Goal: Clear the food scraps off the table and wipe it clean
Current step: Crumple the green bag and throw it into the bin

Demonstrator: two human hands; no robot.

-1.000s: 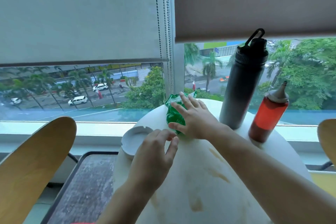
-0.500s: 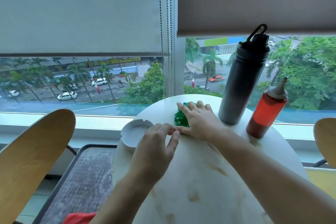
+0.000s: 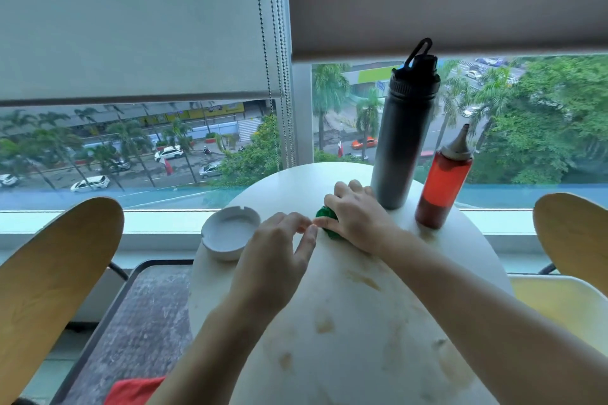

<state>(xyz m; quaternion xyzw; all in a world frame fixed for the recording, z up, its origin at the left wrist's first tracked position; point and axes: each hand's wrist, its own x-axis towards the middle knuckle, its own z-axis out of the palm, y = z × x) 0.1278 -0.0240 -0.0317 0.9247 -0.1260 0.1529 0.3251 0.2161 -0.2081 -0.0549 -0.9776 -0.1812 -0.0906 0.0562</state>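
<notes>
Green wrapper [image 3: 325, 220] sits crumpled under your right hand [image 3: 355, 217], which grips it against the tabletop [image 3: 345, 322]. Your left hand [image 3: 276, 260] rests beside it, fingers relaxed, holding nothing.

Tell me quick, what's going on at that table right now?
Right hand curled over the crumpled green wrapper. Left hand beside it, fingers loosely bent, empty. Brown smears on the white table, unwiped. Dark flask close behind the right hand.

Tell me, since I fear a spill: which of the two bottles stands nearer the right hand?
The tall dark flask, just beyond the right hand. The red squeeze bottle stands farther right, near the table edge.
</notes>
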